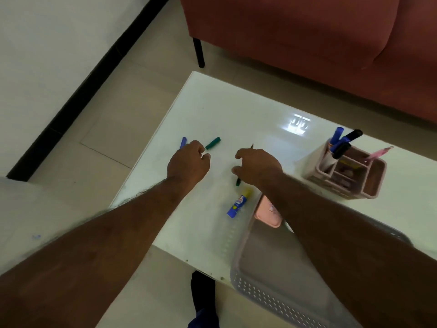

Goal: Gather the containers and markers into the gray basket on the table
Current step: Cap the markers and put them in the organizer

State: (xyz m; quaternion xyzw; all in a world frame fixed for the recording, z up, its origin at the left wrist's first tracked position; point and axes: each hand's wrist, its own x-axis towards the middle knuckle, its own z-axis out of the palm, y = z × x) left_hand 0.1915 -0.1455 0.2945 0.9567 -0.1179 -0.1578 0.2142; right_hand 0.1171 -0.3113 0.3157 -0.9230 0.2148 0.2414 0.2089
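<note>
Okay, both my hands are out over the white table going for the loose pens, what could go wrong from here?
The gray basket overhangs the near edge of the table, under your right forearm; a bump might tip it off. The green marker and blue marker lie close to the left hand near the table's left edge, so a swipe may roll them onto the floor. The right hand covers a thin pen, so its grip is unclear.

Red sofa (307,43) on black leg (198,53), beige tiled floor (113,119).

Single head-worn wide-angle view: looks forward and steeply down from above the near edge of the glossy white rectangular table (236,110), close over both forearms; rust-red upholstered sofa (307,39) beyond.
</note>
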